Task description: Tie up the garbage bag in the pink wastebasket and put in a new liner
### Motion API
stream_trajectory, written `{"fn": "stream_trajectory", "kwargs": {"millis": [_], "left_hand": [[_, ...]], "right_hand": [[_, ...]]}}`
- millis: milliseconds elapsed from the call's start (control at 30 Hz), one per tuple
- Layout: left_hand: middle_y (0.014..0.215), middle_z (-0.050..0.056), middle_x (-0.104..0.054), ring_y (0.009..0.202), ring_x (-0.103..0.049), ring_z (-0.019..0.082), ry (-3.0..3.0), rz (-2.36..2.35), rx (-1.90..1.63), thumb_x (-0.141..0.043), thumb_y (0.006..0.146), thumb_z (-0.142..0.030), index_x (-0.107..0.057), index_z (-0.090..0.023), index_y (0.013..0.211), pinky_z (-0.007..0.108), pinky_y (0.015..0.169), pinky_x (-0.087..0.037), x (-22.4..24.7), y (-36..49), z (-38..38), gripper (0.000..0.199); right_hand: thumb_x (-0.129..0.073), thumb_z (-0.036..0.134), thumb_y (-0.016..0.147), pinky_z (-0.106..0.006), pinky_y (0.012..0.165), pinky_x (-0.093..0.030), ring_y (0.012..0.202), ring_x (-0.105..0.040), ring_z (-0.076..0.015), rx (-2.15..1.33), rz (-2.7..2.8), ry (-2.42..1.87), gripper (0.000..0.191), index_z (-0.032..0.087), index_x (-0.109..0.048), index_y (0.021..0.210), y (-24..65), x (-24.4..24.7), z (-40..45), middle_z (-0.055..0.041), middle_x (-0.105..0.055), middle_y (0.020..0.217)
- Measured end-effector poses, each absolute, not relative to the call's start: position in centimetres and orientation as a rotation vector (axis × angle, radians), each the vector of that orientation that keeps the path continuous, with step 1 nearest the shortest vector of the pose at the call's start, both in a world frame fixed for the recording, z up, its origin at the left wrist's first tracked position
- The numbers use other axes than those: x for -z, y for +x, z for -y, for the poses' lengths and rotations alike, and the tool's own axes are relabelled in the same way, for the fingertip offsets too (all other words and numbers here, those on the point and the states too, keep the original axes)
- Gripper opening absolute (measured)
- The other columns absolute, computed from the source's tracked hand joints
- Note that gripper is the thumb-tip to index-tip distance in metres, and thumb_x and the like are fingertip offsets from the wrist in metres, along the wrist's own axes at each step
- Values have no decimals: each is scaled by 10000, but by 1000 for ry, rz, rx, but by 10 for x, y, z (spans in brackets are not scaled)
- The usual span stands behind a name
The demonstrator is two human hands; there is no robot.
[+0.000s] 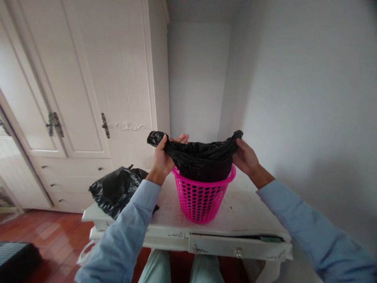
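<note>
A black plastic garbage bag (203, 161) stands bunched up out of a pink perforated wastebasket (203, 196), its lower part showing dark through the holes. On the left, my left hand (165, 157) has its thumb over the bag's gathered edge, with the other fingers behind it, partly hidden. My right hand (246, 155) pinches the opposite end of the same edge, above the basket's right rim. Between both hands the bag's top is stretched across. A second black plastic bag (118, 190) lies crumpled near my left forearm.
The basket stands on a white table (238, 208) with a slightly open drawer (238, 247) at its front. A white wardrobe (123, 78) rises behind on the left, and a grey wall (309, 98) borders the right. A black object (19, 257) is on the wooden floor (61, 232).
</note>
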State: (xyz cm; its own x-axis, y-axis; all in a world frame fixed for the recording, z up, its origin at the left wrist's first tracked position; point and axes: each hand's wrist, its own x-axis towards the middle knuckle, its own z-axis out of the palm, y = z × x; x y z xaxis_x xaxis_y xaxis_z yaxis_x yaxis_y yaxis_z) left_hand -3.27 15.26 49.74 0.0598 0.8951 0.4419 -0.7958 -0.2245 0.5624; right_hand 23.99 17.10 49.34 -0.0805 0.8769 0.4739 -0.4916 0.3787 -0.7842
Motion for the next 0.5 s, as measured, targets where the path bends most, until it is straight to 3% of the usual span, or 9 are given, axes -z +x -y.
{"fn": "stream_trajectory", "kwargs": {"millis": [100,167,267,333,400,500], "left_hand": [[955,107,-765,978,-737,233,637,-117,-1526,-384,1041,-333,-611,-170,735,413,924,-582,-503,-27,-164,414],[675,29,-676,765,-723,168,470,-75,-1573,-328,1060,-264,-601,-167,759,360,858,-601,-503,-27,-171,418],[453,-83,-375,454,-524,69,403,39,-1584,-316,1073,-211,-603,-153,811,170,620,-544,-499,-30,-176,393],[452,-102,-292,356,-360,44,464,46,-1519,-334,1074,-231,-607,-139,830,117,420,-385,-496,-35,-176,378],[474,-95,-300,336,-285,41,539,-27,-1420,-360,1058,-256,-605,-126,815,141,344,-275,-495,-42,-176,369],[546,-38,-420,400,-383,70,662,-163,-1293,-358,1008,-295,-617,-101,823,185,402,-379,-500,-50,-179,373]], "right_hand": [[-683,369,861,-318,822,-618,920,-729,-202,-1369,1003,-309,188,210,-694,960,233,-504,-181,-54,-777,955],[-601,242,899,-233,643,-589,669,-690,-125,-1446,903,-220,80,205,-665,929,231,-509,-189,-5,-737,788],[-502,131,884,-179,402,-407,325,-377,-59,-1573,912,-212,144,196,-629,861,227,-510,-200,96,-455,460],[-472,143,842,-194,338,-297,281,-220,-63,-1671,969,-322,169,169,-638,855,225,-509,-205,115,-294,397],[-483,162,759,-198,327,-257,301,-215,-66,-1747,994,-455,202,138,-649,871,225,-507,-209,101,-305,412],[-516,193,656,-208,411,-391,419,-400,-87,-1799,1030,-514,334,119,-647,954,226,-507,-212,29,-492,555]]}}
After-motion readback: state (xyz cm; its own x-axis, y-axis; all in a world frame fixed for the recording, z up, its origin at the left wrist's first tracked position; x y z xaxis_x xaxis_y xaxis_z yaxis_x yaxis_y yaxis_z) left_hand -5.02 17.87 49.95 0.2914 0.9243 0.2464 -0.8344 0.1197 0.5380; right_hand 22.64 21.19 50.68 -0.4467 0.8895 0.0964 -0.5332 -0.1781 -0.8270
